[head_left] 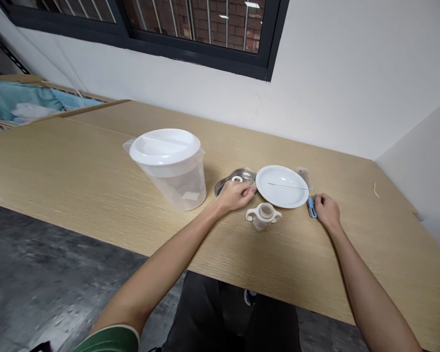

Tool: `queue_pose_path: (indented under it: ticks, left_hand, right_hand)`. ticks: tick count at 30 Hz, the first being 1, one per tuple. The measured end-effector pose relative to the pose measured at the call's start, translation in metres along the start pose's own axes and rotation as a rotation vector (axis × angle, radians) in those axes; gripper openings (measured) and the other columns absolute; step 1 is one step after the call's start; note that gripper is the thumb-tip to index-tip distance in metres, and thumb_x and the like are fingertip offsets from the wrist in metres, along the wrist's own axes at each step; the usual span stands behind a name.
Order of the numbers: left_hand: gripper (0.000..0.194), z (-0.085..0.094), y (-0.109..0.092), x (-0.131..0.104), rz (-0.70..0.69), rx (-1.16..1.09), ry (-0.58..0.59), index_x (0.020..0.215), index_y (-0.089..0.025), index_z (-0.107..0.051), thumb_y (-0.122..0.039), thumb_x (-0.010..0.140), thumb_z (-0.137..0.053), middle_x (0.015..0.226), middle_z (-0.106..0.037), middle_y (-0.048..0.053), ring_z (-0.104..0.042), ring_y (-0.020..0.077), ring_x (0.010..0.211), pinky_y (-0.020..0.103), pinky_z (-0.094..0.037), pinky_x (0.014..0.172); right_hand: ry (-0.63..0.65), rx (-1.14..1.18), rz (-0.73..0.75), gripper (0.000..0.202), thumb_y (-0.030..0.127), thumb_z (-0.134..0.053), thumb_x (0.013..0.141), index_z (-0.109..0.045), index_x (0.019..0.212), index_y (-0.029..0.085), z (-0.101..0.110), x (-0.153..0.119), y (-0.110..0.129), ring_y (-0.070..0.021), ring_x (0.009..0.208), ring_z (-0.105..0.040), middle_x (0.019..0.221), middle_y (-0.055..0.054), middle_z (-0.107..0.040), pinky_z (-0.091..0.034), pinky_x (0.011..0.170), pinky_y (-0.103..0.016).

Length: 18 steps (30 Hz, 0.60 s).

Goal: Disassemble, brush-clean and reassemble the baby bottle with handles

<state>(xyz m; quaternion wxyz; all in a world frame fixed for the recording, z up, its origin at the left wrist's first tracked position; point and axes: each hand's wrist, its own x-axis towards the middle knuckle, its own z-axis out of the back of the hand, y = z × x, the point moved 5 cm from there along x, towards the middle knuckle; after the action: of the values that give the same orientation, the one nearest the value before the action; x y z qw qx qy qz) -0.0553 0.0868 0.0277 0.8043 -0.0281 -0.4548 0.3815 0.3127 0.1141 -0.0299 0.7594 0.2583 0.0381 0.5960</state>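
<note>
My left hand (pixel 237 195) is closed, fingers curled, over the near edge of a kidney-shaped metal tray (pixel 217 188). A white ring (pixel 237 179) lies in the tray. Whatever the left fingers hold, if anything, is hidden. To the right, my right hand (pixel 327 210) is also closed, its fingertips beside a small blue clip-like piece (pixel 311 208); its grip is hidden too. Between the hands sits a white plate (pixel 283 198) with a thin dark wire-like strand (pixel 288 186) across it. An uncovered two-handled cup (pixel 263 222) stands in front of the plate.
A large translucent pitcher (pixel 183 183) with a white lid (pixel 165 146) stands left of the tray. A small crumpled packet (pixel 303 174) lies behind the plate. Farther right is a short pale strip (pixel 376 190). The wall and window (pixel 190 29) bound the table's (pixel 212 249) back.
</note>
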Motion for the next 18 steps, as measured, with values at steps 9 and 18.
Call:
queue_pose_path:
  ticks: [9, 18]
  left_hand:
    - [0.046, -0.0002, 0.0004, -0.0001, 0.004, 0.008, -0.002, 0.056, -0.021, -0.034, -0.035, 0.096, -0.051, 0.05, -0.035, -0.004, -0.03, 0.0115, 0.047, 0.029, -0.025, 0.05]
    - [0.046, -0.0008, 0.0018, -0.0008, 0.007, -0.001, 0.002, 0.057, -0.021, -0.033, -0.036, 0.096, -0.052, 0.05, -0.034, -0.004, -0.03, 0.0117, 0.048, 0.029, -0.025, 0.05]
  right_hand:
    - [0.012, 0.006, -0.007, 0.043, 0.049, -0.036, 0.091, -0.067, 0.081, 0.021, 0.0006, -0.0007, 0.0008, -0.0227, 0.074, -0.058, 0.085, -0.011, -0.072, -0.031, 0.064, -0.03]
    - [0.028, -0.015, -0.024, 0.043, 0.049, -0.036, 0.092, -0.068, 0.084, 0.021, 0.0001, -0.0004, 0.0013, -0.0236, 0.075, -0.059, 0.088, -0.012, -0.073, -0.031, 0.064, -0.03]
